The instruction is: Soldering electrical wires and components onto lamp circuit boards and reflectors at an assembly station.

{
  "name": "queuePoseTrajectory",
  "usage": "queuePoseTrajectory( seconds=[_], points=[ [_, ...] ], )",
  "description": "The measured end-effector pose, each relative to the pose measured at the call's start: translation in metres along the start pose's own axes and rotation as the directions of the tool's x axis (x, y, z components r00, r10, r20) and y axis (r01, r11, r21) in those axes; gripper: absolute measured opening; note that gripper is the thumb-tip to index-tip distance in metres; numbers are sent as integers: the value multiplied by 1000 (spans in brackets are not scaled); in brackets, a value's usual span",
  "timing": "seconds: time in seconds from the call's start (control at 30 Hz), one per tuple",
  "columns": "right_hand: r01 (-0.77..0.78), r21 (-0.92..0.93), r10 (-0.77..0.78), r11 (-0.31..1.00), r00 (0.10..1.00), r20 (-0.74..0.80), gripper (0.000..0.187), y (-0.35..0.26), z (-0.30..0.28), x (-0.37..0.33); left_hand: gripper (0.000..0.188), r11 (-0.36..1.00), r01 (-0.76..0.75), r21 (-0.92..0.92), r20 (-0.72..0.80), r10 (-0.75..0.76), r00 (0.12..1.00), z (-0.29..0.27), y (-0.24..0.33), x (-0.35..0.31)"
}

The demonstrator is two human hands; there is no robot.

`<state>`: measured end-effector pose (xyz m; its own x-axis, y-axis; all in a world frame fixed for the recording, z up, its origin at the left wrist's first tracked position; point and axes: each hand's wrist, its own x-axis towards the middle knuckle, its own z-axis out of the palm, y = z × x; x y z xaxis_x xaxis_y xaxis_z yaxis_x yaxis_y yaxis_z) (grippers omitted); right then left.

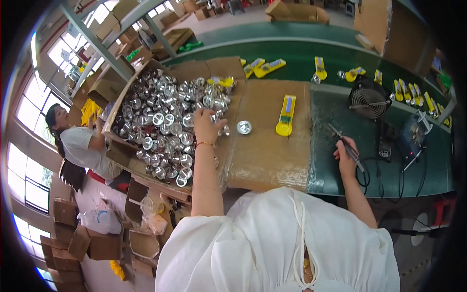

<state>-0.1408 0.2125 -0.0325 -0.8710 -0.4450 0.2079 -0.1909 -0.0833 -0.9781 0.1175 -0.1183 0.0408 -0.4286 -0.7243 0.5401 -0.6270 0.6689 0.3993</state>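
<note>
They wear a red bracelet (206, 143) and a white blouse (258, 238) with front ties (303, 224).

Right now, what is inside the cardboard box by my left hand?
The cardboard box holds heaped, shiny, round silver parts. What lies beneath the top layer is covered.

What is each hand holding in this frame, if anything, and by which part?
The right hand holds a soldering iron by its handle. The left hand is among the silver cups; whether it grips one cannot be told.
</note>
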Motion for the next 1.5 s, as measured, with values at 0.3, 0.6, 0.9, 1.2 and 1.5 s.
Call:
queuePoseTrajectory(
  seconds=[0.3, 0.6, 0.9, 1.2, 1.5],
  points=[
    [-49, 1, 49, 999, 999, -13, 25, 4, -6, -2, 22, 955, -20, 297, 121, -16, 993, -25, 23, -1],
    [-96, 6, 96, 995, 995, -29, 29, 4, -7, -2, 39, 975, -214, -61, 127, 220, 967, 13, 58, 0],
    [-126, -41, 123, 991, 991, -61, 23, 20, -8, -3, 16, 824, -446, 350, 499, 239, 833, 116, 71, -16],
    [-103, -129, 94, 986, 993, -73, 27, 31, -26, -6, 13, 983, -108, -151, 334, 153, 930, 94, 102, -22],
    [-117, -106, 101, 987, 985, -142, 28, 28, -25, -1, 13, 948, 5, -319, 387, 126, 914, 90, 100, -24]
  ],
)
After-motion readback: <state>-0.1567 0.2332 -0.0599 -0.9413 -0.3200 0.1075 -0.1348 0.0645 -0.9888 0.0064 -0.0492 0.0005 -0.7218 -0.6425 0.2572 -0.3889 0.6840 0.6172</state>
